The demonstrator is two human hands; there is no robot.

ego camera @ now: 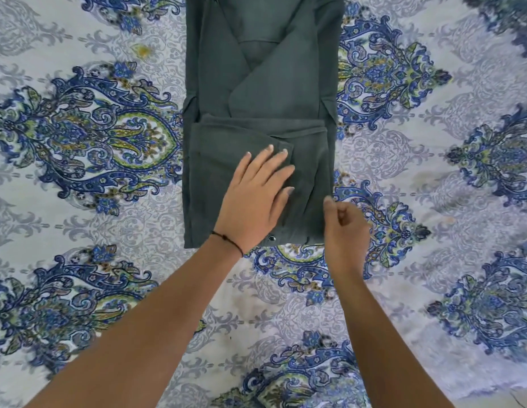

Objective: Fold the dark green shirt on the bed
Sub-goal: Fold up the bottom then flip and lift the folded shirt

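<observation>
The bed [433,290], spread with a blue paisley sheet, gives us a broad flat surface to work on. The dark green shirt [256,69] lies in the middle of it as a long narrow strip. Its sides and sleeves are already turned in across the body, and its near end is doubled up into a thicker block.

Our left hand [256,195] lies flat on that block with the fingers straight. We judge it is pinning the layers so they don't slide or spring open.

Our right hand [344,228] sits at the shirt's near right edge with the fingers curled. It is blurred, so we cannot tell whether it pinches the cloth or holds nothing.

A thin dark thread bracelet [226,238] circles the left wrist. Just beside it, a metal snap [271,238] shows on the shirt's near hem.
</observation>
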